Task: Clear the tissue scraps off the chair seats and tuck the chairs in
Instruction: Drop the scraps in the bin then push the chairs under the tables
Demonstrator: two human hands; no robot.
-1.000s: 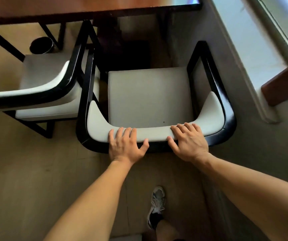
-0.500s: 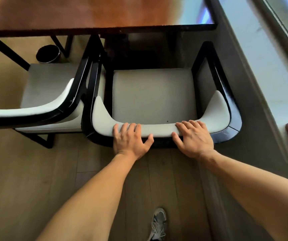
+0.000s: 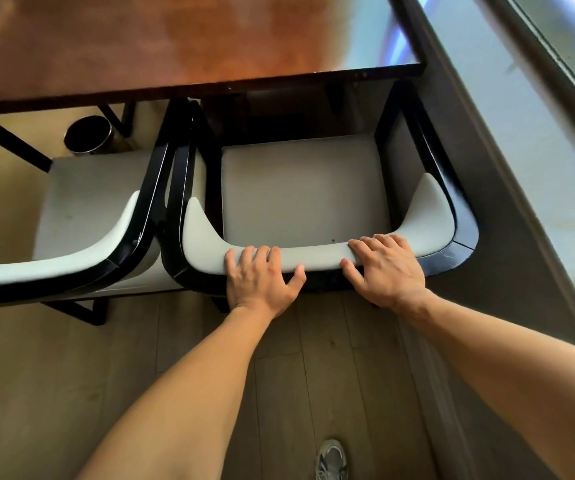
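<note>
A black-framed chair with a pale cushioned seat (image 3: 300, 188) stands in front of me, its front partly under the brown table (image 3: 175, 46). My left hand (image 3: 262, 278) and my right hand (image 3: 388, 270) both grip the top of its curved white backrest (image 3: 314, 259), fingers over the padding. The seat shows no tissue scraps, only a tiny dark speck near the back. A second matching chair (image 3: 81, 209) stands to the left, touching the first, its seat also bare of scraps.
A dark round bin (image 3: 88, 135) sits on the floor under the table at left. A grey wall base and window ledge (image 3: 508, 150) run close along the chair's right side. Wooden floor lies beneath me, with my shoe (image 3: 331, 460) at the bottom edge.
The chair has slid forward toward the table with both hands on its backrest, and I have stepped after it. The table edge now reaches nearer the seat front.
</note>
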